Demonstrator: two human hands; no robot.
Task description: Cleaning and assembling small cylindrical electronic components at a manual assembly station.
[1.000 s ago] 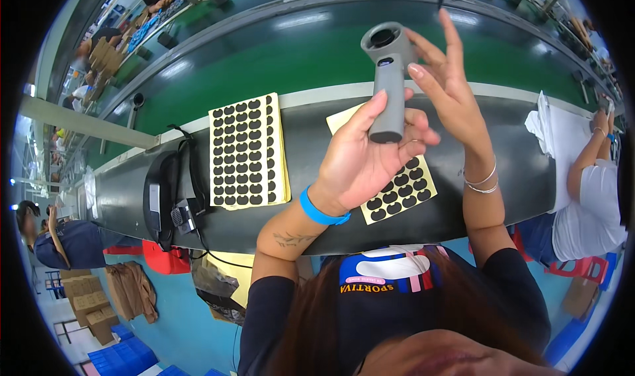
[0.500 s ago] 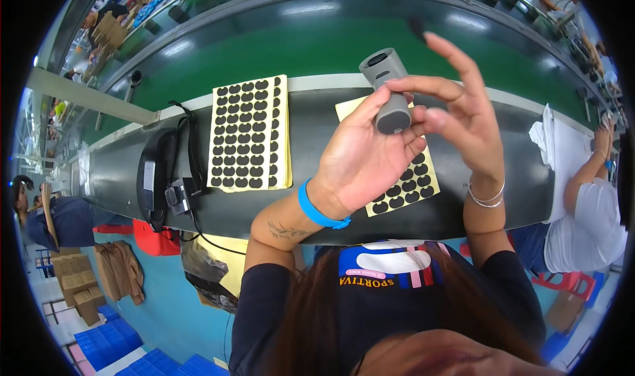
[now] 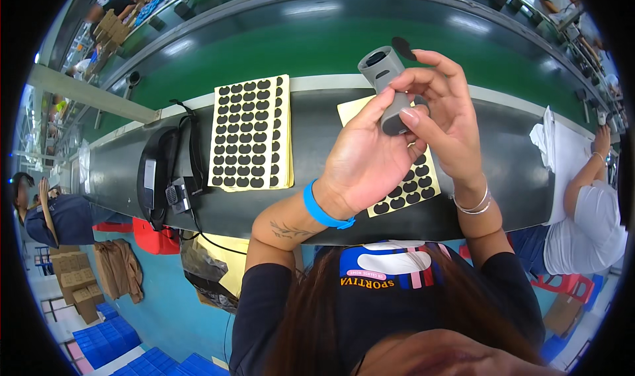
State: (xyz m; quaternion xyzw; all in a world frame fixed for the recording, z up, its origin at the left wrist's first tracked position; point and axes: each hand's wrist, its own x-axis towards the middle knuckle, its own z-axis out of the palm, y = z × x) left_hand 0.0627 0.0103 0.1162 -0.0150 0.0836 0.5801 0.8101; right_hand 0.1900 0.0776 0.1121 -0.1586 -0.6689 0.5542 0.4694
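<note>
A grey plastic device, with a round hollow end and a dark oval slot, is held up above the bench by my left hand, whose fingers curl around it. My right hand meets it from the other side, its thumb on the rounded lower end and a finger by the device's middle. A black rounded sticker clings to a raised fingertip of that hand. Beneath my hands lies a yellow-backed sheet of black stickers, partly hidden. Left of it is a stack of similar sticker sheets.
The dark bench borders a green conveyor. A black strap and a small cabled device lie at the left. White cloth is at the right, near a person in white. A red bag hangs below.
The right thumb has come in onto the device's lower end. The raised finger with the black sticker has dropped and moved left, nearer the hollow end.
</note>
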